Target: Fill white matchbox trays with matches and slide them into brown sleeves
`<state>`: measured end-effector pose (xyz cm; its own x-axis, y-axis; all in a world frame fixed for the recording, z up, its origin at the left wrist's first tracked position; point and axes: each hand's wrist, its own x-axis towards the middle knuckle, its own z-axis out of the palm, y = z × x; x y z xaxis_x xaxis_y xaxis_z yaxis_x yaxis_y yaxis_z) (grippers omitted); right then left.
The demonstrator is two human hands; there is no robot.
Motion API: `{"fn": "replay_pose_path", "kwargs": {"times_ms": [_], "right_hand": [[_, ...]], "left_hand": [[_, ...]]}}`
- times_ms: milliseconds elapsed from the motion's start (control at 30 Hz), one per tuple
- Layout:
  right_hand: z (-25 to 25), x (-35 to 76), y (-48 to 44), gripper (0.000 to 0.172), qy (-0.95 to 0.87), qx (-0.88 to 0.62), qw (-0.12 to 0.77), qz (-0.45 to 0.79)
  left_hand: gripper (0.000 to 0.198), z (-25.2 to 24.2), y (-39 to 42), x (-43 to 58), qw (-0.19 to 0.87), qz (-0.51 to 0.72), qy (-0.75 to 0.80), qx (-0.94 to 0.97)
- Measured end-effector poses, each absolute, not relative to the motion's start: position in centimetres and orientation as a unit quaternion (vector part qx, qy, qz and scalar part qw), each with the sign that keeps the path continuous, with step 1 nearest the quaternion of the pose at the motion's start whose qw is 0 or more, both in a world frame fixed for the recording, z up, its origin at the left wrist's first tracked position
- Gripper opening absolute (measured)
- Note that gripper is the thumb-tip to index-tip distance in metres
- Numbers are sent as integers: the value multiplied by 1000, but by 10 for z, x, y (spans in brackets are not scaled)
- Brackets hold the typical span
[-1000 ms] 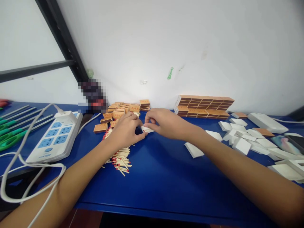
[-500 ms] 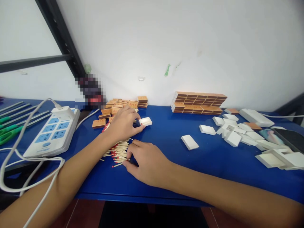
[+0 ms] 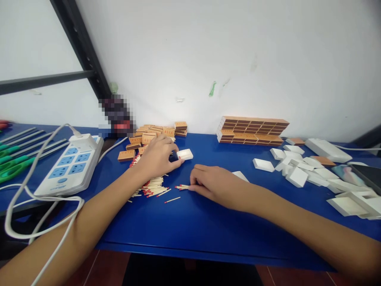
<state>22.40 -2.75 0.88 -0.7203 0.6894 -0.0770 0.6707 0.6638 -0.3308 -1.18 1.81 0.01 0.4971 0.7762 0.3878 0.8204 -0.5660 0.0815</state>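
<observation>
My left hand rests over a pile of red-tipped matches and pinches the edge of a small white matchbox tray on the blue table. Lower and to the right, my right hand is closed on a small bunch of matches whose red tips stick out to the left. A single match lies loose just in front of them.
Loose orange matchbox sleeves lie behind my left hand, and a neat stack of them stands by the wall. Several white trays are scattered at the right. A white power strip with cables and green-handled tools lie at the left.
My right hand left the white tray, dropped to the match pile, and has now drawn a small bunch of matches rightward. My left hand kept its hold on the tray.
</observation>
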Motion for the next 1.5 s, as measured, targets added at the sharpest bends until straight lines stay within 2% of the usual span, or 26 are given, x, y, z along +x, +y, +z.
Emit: {"fn": "replay_pose_path", "kwargs": {"times_ms": [300,500,700,833,1000,1133,1333,1500], "right_hand": [[-18,273,12,22,-901,-372,142,170],[-18,286,14,13,-902,-373,173,132],[-19,288,21,16,-883,-430,170,78],[-17,289,22,27,-895,-399,173,98],[-23,293,27,28,-900,-373,192,120],[-26,296,33,18,-897,-386,179,120],[-24,285,29,19,-883,-416,195,95],[-22,271,18,11,-888,-397,214,90]], "left_hand": [[31,-3,17,-9,59,-193,-448,-871],[30,-6,16,-8,46,-205,-434,-876],[28,-9,16,-7,30,-211,-429,-878],[28,-10,16,-6,27,-211,-425,-880],[28,-10,17,-7,31,-204,-424,-882],[31,-9,16,-6,35,-203,-422,-883],[28,-7,15,-3,22,-208,-416,-885],[26,-7,14,-2,25,-205,-424,-882]]}}
